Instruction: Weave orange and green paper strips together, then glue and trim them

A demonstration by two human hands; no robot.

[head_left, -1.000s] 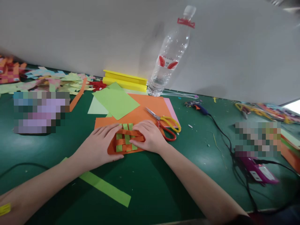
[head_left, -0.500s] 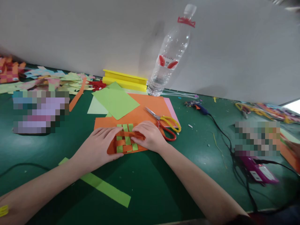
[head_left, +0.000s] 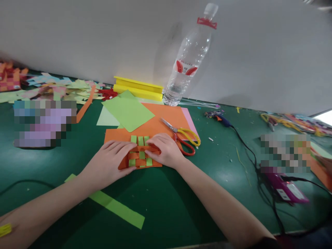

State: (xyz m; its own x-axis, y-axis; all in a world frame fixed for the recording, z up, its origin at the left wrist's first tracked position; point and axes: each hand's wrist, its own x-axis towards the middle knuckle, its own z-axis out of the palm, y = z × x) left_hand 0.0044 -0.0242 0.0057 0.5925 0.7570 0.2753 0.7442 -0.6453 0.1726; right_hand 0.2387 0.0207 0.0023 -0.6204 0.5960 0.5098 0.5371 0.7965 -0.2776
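In front of me lies a small woven paper mat (head_left: 140,162) of orange and green strips. My left hand (head_left: 114,160) is closed on its left edge, thumb at the bottom corner and fingertips on the end of the upper orange strip. At the right side, my right hand (head_left: 166,150) pinches that orange paper strip (head_left: 142,148), which crosses over the green strips. Green strip ends stick up above it. Beneath the mat is an orange paper sheet (head_left: 111,135). Scissors (head_left: 188,136) with yellow and red handles lie beside my right hand. A loose green strip (head_left: 116,209) passes under my left forearm.
A green sheet (head_left: 128,110) lies on orange paper behind my hands. Farther back are a yellow folded piece (head_left: 137,89) and a tilted plastic bottle (head_left: 186,58). Paper scraps (head_left: 70,90) pile at the left. A purple power strip (head_left: 287,188) with black cables sits right.
The upper orange strip now lies straighter across the green strips, and the green ends above it show more evenly. Both hands keep nearly the same place.
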